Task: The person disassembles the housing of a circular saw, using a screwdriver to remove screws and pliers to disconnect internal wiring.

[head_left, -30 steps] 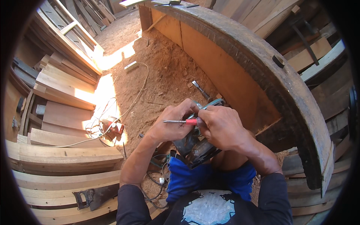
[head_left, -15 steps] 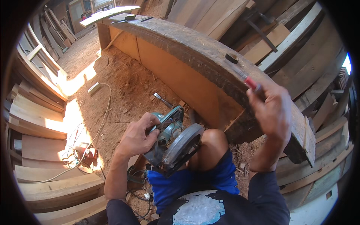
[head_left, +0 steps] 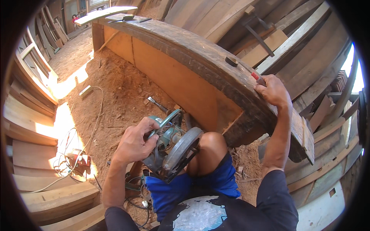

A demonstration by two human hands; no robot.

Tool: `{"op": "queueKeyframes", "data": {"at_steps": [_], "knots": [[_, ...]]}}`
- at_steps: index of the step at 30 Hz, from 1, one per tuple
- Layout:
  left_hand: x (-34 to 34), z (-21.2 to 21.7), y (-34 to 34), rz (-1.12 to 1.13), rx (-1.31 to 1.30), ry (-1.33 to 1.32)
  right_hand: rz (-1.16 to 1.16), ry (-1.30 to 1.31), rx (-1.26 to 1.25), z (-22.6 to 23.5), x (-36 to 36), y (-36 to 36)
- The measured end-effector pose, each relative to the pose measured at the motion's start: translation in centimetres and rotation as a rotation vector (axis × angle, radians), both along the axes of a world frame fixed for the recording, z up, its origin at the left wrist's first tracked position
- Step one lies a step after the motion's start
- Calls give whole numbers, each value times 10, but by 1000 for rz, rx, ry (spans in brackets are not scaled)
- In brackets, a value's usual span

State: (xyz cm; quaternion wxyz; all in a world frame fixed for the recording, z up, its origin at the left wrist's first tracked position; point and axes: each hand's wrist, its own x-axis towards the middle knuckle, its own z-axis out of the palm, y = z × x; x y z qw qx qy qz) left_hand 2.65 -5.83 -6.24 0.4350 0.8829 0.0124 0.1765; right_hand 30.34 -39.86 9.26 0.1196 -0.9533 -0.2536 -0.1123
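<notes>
My left hand (head_left: 135,141) is closed on the handle of a teal circular saw (head_left: 169,135), which rests on my lap. The saw's round grey blade guard (head_left: 183,149) leans against my bare knee. On the right, my right hand (head_left: 273,91) grips a screwdriver (head_left: 255,76) with a red-collared handle. Its thin shaft points away from me, low over the top of the long wooden bench (head_left: 192,48). A dark roll like tape (head_left: 231,61) sits on the bench just beyond the shaft. On the ground past the saw lies a chisel (head_left: 156,103).
A black tool (head_left: 128,17) and a pale board (head_left: 106,14) lie at the bench's far end. To the left, a power strip (head_left: 85,91) trails a cord over the sawdust toward a red power tool (head_left: 79,159). Stacked planks (head_left: 58,198) line the left; boards (head_left: 320,73) lean at the right.
My right hand has come down with the screwdriver to the bench top. My left hand still holds the saw on my lap. The whole view has shifted slightly.
</notes>
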Motion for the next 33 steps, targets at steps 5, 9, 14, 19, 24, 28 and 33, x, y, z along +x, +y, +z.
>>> {"op": "queueKeyframes", "data": {"at_steps": [5,9,14,19,24,28,33], "knots": [[3,0,-2,0,0,0,-87,97,31,5,4,-18],[5,0,-3,-2,-4,-9,-204,-117,-72,-8,13,-45],[2,0,-1,10,-41,26,-83,-105,-98,-14,1,-52],[1,7,-6,20,-9,115,-150,-68,40,-12,-4,-54],[-2,4,-6,17,-43,122,-204,-167,88,-20,7,-67],[-5,-6,-7,-31,-271,120,-278,-333,63,-17,0,-59],[-13,6,-21,-112,90,52,63,-642,431,-34,-47,-22]]}}
